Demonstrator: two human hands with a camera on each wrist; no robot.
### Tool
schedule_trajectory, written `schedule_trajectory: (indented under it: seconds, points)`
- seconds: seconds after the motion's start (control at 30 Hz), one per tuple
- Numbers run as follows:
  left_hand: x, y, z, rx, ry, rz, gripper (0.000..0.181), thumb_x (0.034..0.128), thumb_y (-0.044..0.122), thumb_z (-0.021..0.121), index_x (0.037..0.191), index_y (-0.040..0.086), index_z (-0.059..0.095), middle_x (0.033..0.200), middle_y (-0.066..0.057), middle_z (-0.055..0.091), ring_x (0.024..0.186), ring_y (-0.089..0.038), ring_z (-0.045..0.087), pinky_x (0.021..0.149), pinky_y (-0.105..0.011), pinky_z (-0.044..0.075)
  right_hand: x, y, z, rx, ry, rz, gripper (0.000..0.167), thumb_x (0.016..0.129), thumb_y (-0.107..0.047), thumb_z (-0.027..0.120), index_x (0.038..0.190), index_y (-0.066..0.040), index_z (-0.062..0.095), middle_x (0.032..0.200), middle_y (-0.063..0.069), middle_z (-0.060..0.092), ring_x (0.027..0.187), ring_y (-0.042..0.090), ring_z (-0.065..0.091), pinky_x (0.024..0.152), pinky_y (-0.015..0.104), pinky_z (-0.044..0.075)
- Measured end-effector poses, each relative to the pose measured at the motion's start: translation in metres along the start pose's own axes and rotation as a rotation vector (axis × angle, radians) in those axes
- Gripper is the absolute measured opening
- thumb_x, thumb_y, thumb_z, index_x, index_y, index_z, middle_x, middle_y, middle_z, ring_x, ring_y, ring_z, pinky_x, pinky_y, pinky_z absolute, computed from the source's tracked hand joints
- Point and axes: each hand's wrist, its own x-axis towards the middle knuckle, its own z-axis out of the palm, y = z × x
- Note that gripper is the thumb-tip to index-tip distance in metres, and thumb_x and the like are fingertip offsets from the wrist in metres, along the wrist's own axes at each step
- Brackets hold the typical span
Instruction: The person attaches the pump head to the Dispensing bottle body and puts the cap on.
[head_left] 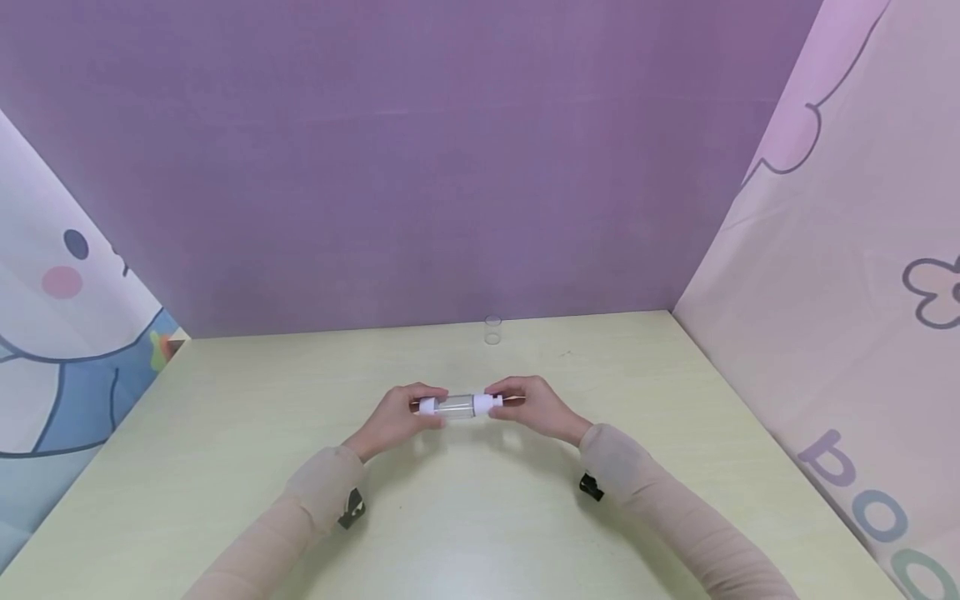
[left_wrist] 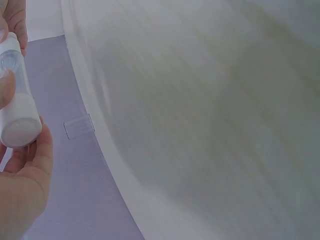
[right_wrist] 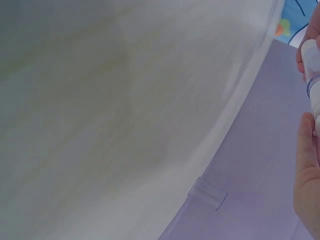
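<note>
Table: pale surface, below both hands. Left hand: thumb and fingers curled around bottle's white base, parted by its width. Right hand: thumb and fingertips pinching white top end. Bottle: held sideways between hands, above table. Clear cylinder: near far table edge, beyond bottle.
</note>
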Motion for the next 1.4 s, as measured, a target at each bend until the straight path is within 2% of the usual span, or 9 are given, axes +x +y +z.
schedule_trajectory:
  seconds: [0.27, 0.5, 0.6, 0.73, 0.9, 1.17, 1.4]
  points:
    - [0.0000, 0.0004, 0.0010, 0.003, 0.005, -0.006, 0.040, 0.0739, 0.011, 0.074, 0.113, 0.010, 0.065, 0.114, -0.007, 0.063, 0.095, -0.020, 0.059, 0.083, -0.034, 0.049, -0.0001, -0.0006, 0.0007, -0.018, 0.000, 0.006, 0.031, 0.081, -0.006, 0.068, 0.111, -0.002, 0.063, 0.111, 0.015, 0.062, 0.099, 0.025, 0.062, 0.080, 0.027, 0.053]
    - [0.0001, -0.0003, 0.0019, -0.008, 0.003, -0.009, 0.039, 0.0741, 0.012, 0.074, 0.112, 0.012, 0.066, 0.115, -0.008, 0.063, 0.095, -0.021, 0.059, 0.083, -0.035, 0.049, -0.0011, 0.0014, 0.0025, 0.020, 0.012, 0.017, 0.033, 0.080, -0.007, 0.069, 0.112, -0.003, 0.063, 0.114, 0.015, 0.061, 0.100, 0.026, 0.062, 0.081, 0.028, 0.053]
    - [0.0003, 0.0000, 0.0015, -0.010, 0.004, -0.009, 0.039, 0.0742, 0.011, 0.074, 0.112, 0.012, 0.066, 0.115, -0.008, 0.063, 0.095, -0.021, 0.059, 0.084, -0.035, 0.049, -0.0003, 0.0029, 0.0039, 0.012, 0.014, -0.014, 0.037, 0.078, -0.007, 0.071, 0.113, -0.002, 0.062, 0.115, 0.015, 0.060, 0.101, 0.027, 0.061, 0.083, 0.027, 0.052]
    - [0.0001, 0.0016, 0.0009, -0.013, 0.002, -0.019, 0.038, 0.0748, 0.011, 0.073, 0.112, 0.012, 0.065, 0.116, -0.007, 0.062, 0.095, -0.020, 0.059, 0.083, -0.034, 0.049, 0.0001, 0.0030, 0.0056, -0.057, 0.033, -0.083, 0.039, 0.076, -0.007, 0.073, 0.113, -0.004, 0.062, 0.113, 0.012, 0.062, 0.101, 0.025, 0.061, 0.085, 0.026, 0.051]
    - [0.0005, 0.0031, -0.0001, -0.021, -0.012, -0.024, 0.038, 0.0760, 0.011, 0.072, 0.113, 0.011, 0.065, 0.116, -0.008, 0.062, 0.092, -0.020, 0.059, 0.080, -0.032, 0.049, 0.0004, 0.0016, 0.0061, -0.107, 0.065, -0.131, 0.038, 0.074, -0.007, 0.074, 0.111, -0.005, 0.063, 0.109, 0.009, 0.064, 0.098, 0.023, 0.062, 0.084, 0.025, 0.052]
    - [0.0015, 0.0023, -0.0006, -0.017, -0.035, 0.007, 0.040, 0.0762, 0.013, 0.072, 0.115, 0.008, 0.064, 0.116, -0.010, 0.062, 0.090, -0.019, 0.059, 0.078, -0.030, 0.049, 0.0009, 0.0014, 0.0060, -0.103, 0.069, -0.130, 0.036, 0.076, -0.009, 0.073, 0.110, -0.004, 0.063, 0.109, 0.011, 0.064, 0.098, 0.024, 0.061, 0.084, 0.025, 0.052]
    - [0.0015, 0.0028, 0.0013, -0.028, -0.004, -0.016, 0.039, 0.0747, 0.013, 0.074, 0.112, 0.012, 0.065, 0.113, -0.005, 0.063, 0.091, -0.018, 0.058, 0.080, -0.030, 0.049, 0.0008, -0.0014, 0.0062, -0.120, 0.090, -0.111, 0.033, 0.076, -0.009, 0.072, 0.108, -0.004, 0.065, 0.106, 0.011, 0.065, 0.093, 0.022, 0.064, 0.078, 0.022, 0.053]
